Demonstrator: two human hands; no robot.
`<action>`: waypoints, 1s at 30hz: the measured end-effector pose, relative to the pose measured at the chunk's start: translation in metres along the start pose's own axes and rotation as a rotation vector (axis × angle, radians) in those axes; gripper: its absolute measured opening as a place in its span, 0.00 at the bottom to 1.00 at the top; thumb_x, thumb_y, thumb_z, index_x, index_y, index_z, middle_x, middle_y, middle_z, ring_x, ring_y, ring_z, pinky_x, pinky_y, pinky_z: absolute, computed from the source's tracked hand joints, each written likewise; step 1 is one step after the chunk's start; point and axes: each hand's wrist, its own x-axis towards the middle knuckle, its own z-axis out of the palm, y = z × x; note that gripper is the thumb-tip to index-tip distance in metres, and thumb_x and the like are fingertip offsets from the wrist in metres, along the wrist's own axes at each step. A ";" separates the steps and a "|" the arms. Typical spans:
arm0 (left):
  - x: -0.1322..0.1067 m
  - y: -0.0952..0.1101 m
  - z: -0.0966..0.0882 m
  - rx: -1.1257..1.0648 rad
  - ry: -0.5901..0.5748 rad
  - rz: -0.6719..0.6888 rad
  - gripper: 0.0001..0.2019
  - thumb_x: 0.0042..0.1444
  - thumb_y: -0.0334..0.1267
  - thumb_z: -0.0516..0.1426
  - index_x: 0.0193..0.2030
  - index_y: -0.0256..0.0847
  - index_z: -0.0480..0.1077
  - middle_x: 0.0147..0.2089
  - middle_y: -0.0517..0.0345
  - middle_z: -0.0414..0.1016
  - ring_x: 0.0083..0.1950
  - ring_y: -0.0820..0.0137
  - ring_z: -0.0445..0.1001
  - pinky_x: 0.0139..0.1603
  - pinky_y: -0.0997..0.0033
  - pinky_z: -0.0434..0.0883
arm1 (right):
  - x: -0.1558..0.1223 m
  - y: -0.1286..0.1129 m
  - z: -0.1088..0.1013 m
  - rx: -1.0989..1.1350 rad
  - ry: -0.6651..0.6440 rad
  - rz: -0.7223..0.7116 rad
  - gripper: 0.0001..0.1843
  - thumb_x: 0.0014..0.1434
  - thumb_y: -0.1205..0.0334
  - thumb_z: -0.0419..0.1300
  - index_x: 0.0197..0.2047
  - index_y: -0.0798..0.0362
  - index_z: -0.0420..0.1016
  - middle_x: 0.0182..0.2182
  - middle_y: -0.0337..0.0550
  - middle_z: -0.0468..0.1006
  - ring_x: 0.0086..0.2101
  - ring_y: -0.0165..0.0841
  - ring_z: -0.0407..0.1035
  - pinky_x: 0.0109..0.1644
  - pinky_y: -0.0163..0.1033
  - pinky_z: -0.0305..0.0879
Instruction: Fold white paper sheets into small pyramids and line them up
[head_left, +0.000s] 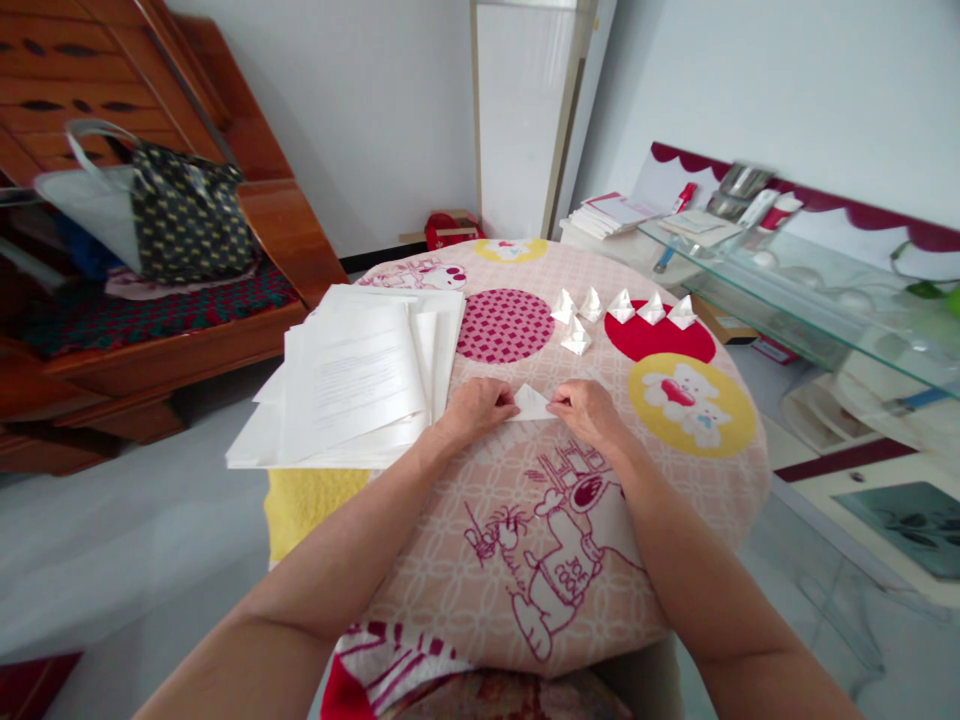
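Observation:
A small folded white paper piece (531,402) lies on the pink cartoon tablecloth (525,520). My left hand (480,408) pinches its left side with curled fingers. My right hand (589,410) grips its right side, fingers also curled. Several finished white folded paper shapes (622,310) sit in a row farther back on the cloth, near the red circle. A stack of white paper sheets (360,375) lies just left of my left hand.
A wooden bench (150,330) with a patterned bag (180,215) stands at the left. A glass shelf (810,290) with cups and papers runs along the right. A white panel (521,120) leans on the far wall. Grey floor surrounds the round table.

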 end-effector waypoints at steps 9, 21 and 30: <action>0.001 0.003 0.001 0.133 -0.012 -0.014 0.07 0.60 0.38 0.62 0.36 0.38 0.80 0.37 0.54 0.82 0.37 0.67 0.75 0.39 0.70 0.66 | 0.002 0.000 0.002 -0.029 -0.012 0.003 0.08 0.63 0.66 0.64 0.33 0.55 0.83 0.33 0.48 0.84 0.34 0.35 0.73 0.37 0.38 0.57; 0.001 0.005 -0.001 0.138 -0.025 -0.001 0.06 0.60 0.37 0.62 0.37 0.38 0.80 0.37 0.53 0.82 0.38 0.67 0.75 0.41 0.70 0.67 | 0.001 0.000 0.002 -0.004 -0.009 0.015 0.07 0.62 0.66 0.65 0.32 0.56 0.83 0.33 0.49 0.84 0.34 0.35 0.72 0.37 0.38 0.57; 0.001 0.002 0.000 0.089 -0.007 0.027 0.07 0.59 0.37 0.61 0.35 0.38 0.80 0.35 0.54 0.82 0.36 0.68 0.75 0.39 0.70 0.67 | 0.002 0.002 0.004 0.002 0.001 0.009 0.08 0.61 0.66 0.64 0.32 0.55 0.84 0.32 0.48 0.84 0.34 0.36 0.73 0.37 0.38 0.58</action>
